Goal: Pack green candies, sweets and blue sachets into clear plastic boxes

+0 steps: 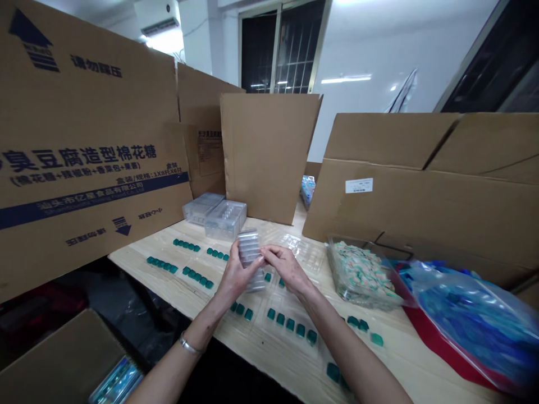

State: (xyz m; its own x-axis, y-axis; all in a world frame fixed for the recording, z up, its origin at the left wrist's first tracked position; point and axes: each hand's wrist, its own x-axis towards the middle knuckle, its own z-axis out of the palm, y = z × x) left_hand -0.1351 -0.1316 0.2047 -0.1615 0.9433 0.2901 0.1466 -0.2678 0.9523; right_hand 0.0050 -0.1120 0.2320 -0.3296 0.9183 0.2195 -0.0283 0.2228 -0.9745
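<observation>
Above the middle of the table, my left hand (236, 275) grips a stack of clear plastic trays (249, 244) with ridged compartments, held upright. The fingers of my right hand (288, 268) are pinched together at the stack's right edge. Around and below my hands, dark green pieces (290, 324) lie in short rows on the pale wooden table (269, 356); some rows sit in clear trays. An unfilled clear tray (309, 252) lies flat behind my right hand. My forearms hide part of the rows.
Stacked clear trays (225, 219) stand at the back left. On the right are a clear bin (364, 275) of pale and green pieces and a red basin (442, 342) with blue plastic packets. Large cardboard boxes (269, 157) wall the table's back; an open carton (63, 359) stands lower left.
</observation>
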